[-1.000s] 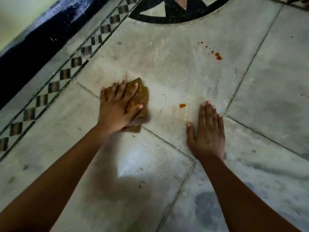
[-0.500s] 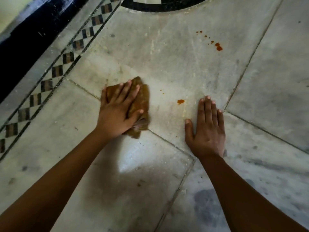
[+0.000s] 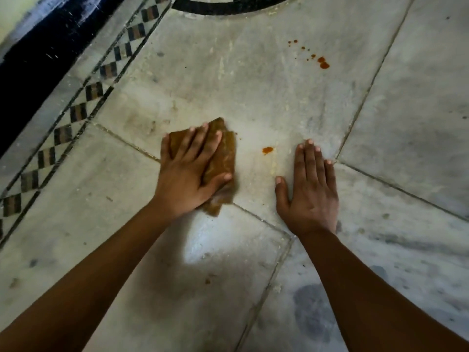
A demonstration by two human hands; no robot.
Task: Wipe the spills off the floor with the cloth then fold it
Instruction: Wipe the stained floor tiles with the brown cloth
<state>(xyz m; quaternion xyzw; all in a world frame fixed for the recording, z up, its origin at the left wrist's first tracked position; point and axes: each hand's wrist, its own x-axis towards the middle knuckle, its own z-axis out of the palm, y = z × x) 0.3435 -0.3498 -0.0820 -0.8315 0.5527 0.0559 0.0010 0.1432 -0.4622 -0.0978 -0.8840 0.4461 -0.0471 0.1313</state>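
A brown, bunched cloth [image 3: 222,158] lies on the grey marble floor [image 3: 253,97]. My left hand [image 3: 189,171] presses flat on top of it, fingers spread, thumb along its right edge. An orange spill spot [image 3: 267,149] sits on the floor just right of the cloth, between my hands. Tiny orange specks [image 3: 236,134] lie at the cloth's upper right corner. Farther off, at the upper right, a trail of orange drops [image 3: 322,63] runs diagonally. My right hand [image 3: 309,189] rests flat on the floor with its palm down, holding nothing.
A checkered tile border [image 3: 83,107] runs diagonally along the left, with a dark wall base [image 3: 38,59] beyond it. A black curved inlay [image 3: 228,7] crosses the top edge. Tile joints cross between my hands.
My left hand has slid the cloth slightly to the right, closer to the orange spot. The view has tilted down a little. My right hand stays planted.
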